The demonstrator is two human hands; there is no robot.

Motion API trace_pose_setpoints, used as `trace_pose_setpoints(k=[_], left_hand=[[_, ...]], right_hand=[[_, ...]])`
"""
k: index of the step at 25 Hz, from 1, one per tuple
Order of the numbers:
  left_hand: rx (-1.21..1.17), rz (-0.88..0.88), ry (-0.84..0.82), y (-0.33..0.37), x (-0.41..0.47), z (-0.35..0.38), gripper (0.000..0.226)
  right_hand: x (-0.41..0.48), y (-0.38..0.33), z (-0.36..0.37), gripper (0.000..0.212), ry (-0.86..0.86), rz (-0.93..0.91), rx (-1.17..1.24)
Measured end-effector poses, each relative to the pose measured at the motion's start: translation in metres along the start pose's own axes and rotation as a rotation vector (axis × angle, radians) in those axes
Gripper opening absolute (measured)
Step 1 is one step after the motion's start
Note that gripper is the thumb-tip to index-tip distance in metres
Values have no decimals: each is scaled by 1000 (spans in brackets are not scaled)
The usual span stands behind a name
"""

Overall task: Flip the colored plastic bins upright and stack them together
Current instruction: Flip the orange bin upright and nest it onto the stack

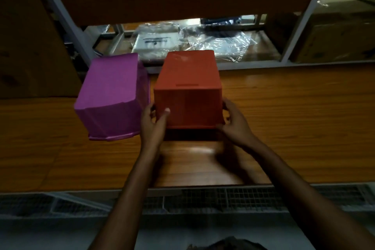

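Observation:
A red plastic bin [188, 87] stands upside down on the wooden shelf, bottom face up. My left hand [155, 126] grips its near left corner with the thumb on the front wall. My right hand [235, 124] holds its near right corner. The bin's near edge looks slightly raised, with a dark shadow under it. A purple bin [112, 95] lies upside down just to the left, tilted a little, close to the red one.
The wooden shelf surface [294, 128] stretches left and right. Behind the bins, a lower opening holds clear plastic bags [194, 40]. Grey metal uprights [304, 16] frame the shelving. A wire mesh [223, 197] runs below the shelf's front edge.

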State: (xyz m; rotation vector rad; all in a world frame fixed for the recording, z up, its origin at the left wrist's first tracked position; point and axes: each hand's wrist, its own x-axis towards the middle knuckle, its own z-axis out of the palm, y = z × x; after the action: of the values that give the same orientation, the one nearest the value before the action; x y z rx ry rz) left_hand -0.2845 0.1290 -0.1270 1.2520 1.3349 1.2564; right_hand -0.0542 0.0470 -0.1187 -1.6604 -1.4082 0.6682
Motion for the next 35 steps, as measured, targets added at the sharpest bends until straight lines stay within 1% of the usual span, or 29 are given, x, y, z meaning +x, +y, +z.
trace_pose_setpoints(k=[2, 3, 4, 6, 7, 8, 10, 12, 13, 15, 17, 18, 19, 20, 21, 23, 24, 26, 28, 30, 31, 33, 35], left_hand=[[-104, 103, 15, 41, 5, 0, 42], [-159, 141, 18, 63, 6, 0, 39], [-216, 179, 1, 86, 5, 0, 37], [-281, 274, -114, 121, 2, 0, 39], [-264, 342, -192, 132, 0, 1, 41], [-193, 411, -247, 138, -4, 2, 43], [-6, 512, -282, 135, -17, 5, 49], [108, 575, -224, 116, -26, 5, 54], [148, 622, -181, 104, -29, 6, 51], [199, 701, -111, 86, -31, 13, 43], [132, 633, -32, 84, -28, 24, 36], [58, 570, 37, 86, -25, 28, 29], [-21, 510, 98, 86, -19, 31, 22], [-95, 455, 129, 82, -10, 32, 16], [-148, 392, 123, 75, 2, 33, 15], [-237, 251, 46, 57, 21, 32, 19], [-294, 175, 8, 49, 25, 32, 20], [-407, 46, -22, 35, 24, 33, 19], [-472, -22, -56, 32, 18, 33, 18], [-474, -47, -135, 43, 13, 33, 23], [-456, -61, -205, 54, 12, 31, 29], [-329, -96, -383, 82, 11, 24, 39], [-155, -170, -535, 108, 9, 18, 38]], right_hand=[[8, -19, -24, 94, 63, -79, 22], [13, -31, -36, 89, 114, -123, 41], [18, -43, -46, 81, 198, -162, 51], [24, -67, -65, 56, 396, -171, 102], [26, -76, -75, 46, 478, -145, 148], [28, -83, -84, 39, 527, -104, 202], [27, -88, -104, 28, 550, 4, 328], [23, -85, -121, 25, 529, 130, 462], [20, -81, -127, 24, 512, 179, 500], [11, -77, -134, 27, 478, 211, 549], [2, -83, -135, 35, 431, 160, 638], [-4, -89, -132, 39, 384, 86, 667], [-13, -96, -126, 44, 321, -1, 639], [-23, -102, -116, 50, 253, -80, 543], [-35, -107, -104, 57, 206, -138, 389], [-55, -106, -73, 69, 233, -216, 22], [-63, -105, -59, 73, 259, -226, -106], [-69, -105, -41, 72, 280, -217, -191], [-65, -111, -42, 68, 306, -215, -180], [-58, -116, -59, 63, 329, -191, -144], [-52, -117, -71, 60, 330, -138, -77], [-39, -114, -99, 51, 312, 49, 189], [-29, -107, -124, 38, 274, 259, 407]])
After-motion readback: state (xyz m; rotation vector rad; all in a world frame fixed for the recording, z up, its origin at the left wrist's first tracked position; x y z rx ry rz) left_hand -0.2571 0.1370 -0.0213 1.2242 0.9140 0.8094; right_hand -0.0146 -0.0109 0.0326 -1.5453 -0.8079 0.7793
